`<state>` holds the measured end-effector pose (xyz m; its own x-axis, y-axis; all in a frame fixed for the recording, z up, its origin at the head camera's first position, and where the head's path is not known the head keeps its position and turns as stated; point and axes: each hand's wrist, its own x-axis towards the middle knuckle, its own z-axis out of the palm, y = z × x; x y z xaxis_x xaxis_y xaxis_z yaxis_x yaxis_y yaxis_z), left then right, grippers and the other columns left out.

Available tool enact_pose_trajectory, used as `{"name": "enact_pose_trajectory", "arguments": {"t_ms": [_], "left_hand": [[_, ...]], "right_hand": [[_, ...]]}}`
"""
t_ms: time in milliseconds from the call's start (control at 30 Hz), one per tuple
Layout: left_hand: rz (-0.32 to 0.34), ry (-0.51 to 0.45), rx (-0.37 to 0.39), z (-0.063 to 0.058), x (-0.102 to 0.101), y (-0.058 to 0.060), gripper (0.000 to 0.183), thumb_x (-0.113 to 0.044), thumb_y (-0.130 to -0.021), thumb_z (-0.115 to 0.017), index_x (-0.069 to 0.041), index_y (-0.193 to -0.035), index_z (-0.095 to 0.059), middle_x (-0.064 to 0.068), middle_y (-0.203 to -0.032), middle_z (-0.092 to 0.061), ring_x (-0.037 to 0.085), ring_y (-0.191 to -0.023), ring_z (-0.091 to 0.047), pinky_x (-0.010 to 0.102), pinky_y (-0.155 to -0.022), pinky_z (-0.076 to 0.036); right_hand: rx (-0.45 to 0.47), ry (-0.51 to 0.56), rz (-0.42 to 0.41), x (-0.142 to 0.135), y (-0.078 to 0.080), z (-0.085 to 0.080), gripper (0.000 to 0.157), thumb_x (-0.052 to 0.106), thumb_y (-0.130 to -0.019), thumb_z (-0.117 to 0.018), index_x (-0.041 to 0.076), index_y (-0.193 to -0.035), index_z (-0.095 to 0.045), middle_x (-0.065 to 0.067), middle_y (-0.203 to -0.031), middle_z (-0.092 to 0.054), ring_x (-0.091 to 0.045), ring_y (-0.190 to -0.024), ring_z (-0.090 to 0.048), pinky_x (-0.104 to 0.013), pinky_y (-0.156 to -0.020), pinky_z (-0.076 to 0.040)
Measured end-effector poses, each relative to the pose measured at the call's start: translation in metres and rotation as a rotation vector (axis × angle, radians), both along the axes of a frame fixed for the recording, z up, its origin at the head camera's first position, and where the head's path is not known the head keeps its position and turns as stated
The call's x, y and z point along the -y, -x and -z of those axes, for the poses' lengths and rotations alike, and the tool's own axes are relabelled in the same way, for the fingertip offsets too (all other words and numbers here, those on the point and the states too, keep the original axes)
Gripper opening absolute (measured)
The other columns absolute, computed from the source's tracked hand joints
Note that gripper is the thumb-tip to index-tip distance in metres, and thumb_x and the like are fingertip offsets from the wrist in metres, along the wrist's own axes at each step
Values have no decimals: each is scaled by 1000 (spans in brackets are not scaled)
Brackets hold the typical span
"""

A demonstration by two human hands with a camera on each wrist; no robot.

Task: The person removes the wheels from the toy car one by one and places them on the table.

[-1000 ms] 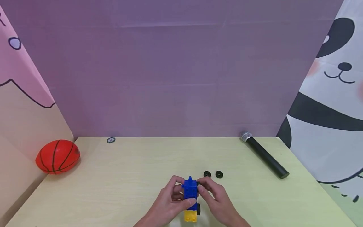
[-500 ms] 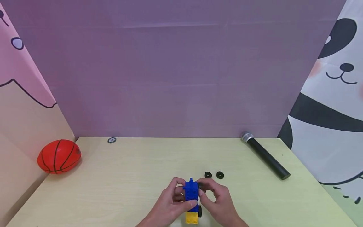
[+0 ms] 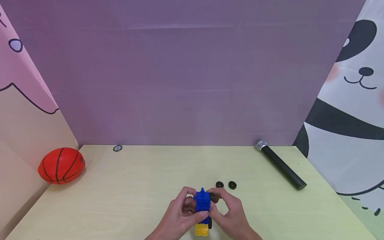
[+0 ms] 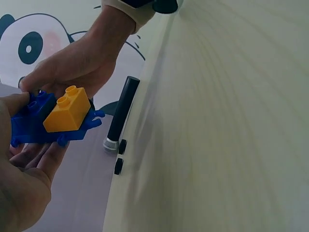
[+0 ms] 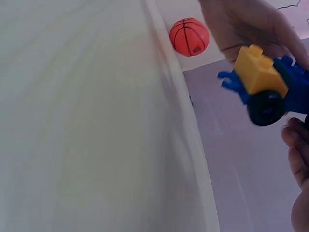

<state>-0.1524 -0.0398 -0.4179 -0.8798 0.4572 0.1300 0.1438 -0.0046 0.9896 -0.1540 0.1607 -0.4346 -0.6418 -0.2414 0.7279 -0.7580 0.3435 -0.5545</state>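
Observation:
My left hand [image 3: 178, 215] grips a toy car [image 3: 202, 201] made of blue and yellow building bricks, held above the table. Its thumb lies across the blue bricks. The sloped yellow brick [image 4: 67, 113] sits at the end nearer me. One black wheel [image 5: 266, 107] is on the car's right side beside that brick. My right hand [image 3: 231, 213] pinches another black wheel [image 3: 212, 196] with thumb and index finger, against the car's right side near the far end. Fingers partly hide this wheel. The left side shows bare blue axle stubs in the left wrist view.
Two loose black wheels [image 3: 232, 185] lie on the table [image 3: 135, 196] just beyond my right hand. A microphone [image 3: 282, 166] lies at the right. At the left edge rests a red ball [image 3: 62, 165] with black lines. A small round disc [image 3: 117, 148] lies by the back wall.
Both hands stay in nearly the same place. The right thumb and finger shift slightly at the wheel, and the car turns a little, so its near wheel shows less.

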Motion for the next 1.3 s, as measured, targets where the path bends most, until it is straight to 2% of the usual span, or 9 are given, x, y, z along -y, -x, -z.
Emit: {"name": "enact_pose_trajectory", "arguments": {"t_ms": [200, 300, 433, 567, 633, 733, 867, 1100, 1300], "left_hand": [[1, 3, 7, -1, 0, 0, 40, -20, -99, -73, -8, -126, -46, 5, -103, -76, 19, -91, -72, 37, -87, -59], [6, -11, 21, -2, 0, 0, 40, -19, -100, -72, -7, -127, -45, 6, -105, -75, 21, -91, -71, 36, -87, -59], [14, -26, 36, -3, -1, 0, 40, -17, -99, -72, -7, -127, -45, 7, -107, -75, 22, -92, -71, 35, -86, -59], [20, -37, 51, -4, 0, 1, 41, -16, -99, -73, -7, -127, -44, 8, -108, -75, 23, -93, -72, 36, -87, -59], [20, -36, 58, -4, 0, 1, 41, -17, -99, -73, -8, -127, -44, 8, -108, -75, 23, -94, -72, 36, -88, -59], [14, -33, 63, -4, 0, 0, 40, -19, -100, -72, -8, -126, -44, 8, -110, -75, 24, -95, -73, 37, -89, -58], [1, -27, 61, -2, -1, 0, 39, -20, -100, -72, -8, -126, -45, 8, -109, -76, 24, -95, -72, 40, -90, -58], [10, -30, 32, -1, -4, 0, 38, -21, -100, -71, -6, -125, -48, 6, -103, -76, 21, -94, -72, 35, -89, -57], [6, 0, 2, -1, -2, 0, 39, -24, -100, -72, -6, -125, -48, 4, -98, -76, 19, -92, -71, 35, -88, -58]], "right_hand": [[-3, 0, -57, -5, 3, 0, 39, -17, -93, -57, 3, -125, -65, -7, -111, -73, -14, -88, -67, -29, -78, -57], [70, -13, -32, -6, 2, -2, 35, -12, -100, -50, 5, -127, -66, -6, -115, -74, -14, -92, -69, -30, -82, -57], [225, -9, -24, -7, 0, -5, 30, -3, -107, -45, 6, -125, -67, -1, -116, -74, -13, -97, -69, -31, -87, -56], [359, 31, -88, -7, -2, -7, 27, 2, -111, -41, 3, -122, -65, 2, -103, -74, -14, -90, -69, -29, -89, -54], [385, 49, -124, -6, -2, -8, 25, 3, -111, -40, 2, -120, -64, 2, -96, -72, -15, -84, -68, -28, -85, -55], [357, 64, -160, -5, -2, -8, 22, 0, -110, -43, 1, -119, -63, 0, -96, -71, -16, -80, -67, -28, -81, -57], [261, 70, -152, -4, -1, -8, 22, -7, -105, -49, 4, -119, -63, -2, -101, -71, -16, -83, -69, -29, -82, -57], [248, 82, -25, 0, -7, -9, 26, -8, -97, -61, 12, -113, -65, 5, -99, -69, -14, -81, -65, -28, -81, -54], [179, 19, 27, 1, -7, -9, 32, -10, -92, -65, 14, -113, -64, 9, -98, -68, -10, -79, -62, -29, -75, -54]]}}
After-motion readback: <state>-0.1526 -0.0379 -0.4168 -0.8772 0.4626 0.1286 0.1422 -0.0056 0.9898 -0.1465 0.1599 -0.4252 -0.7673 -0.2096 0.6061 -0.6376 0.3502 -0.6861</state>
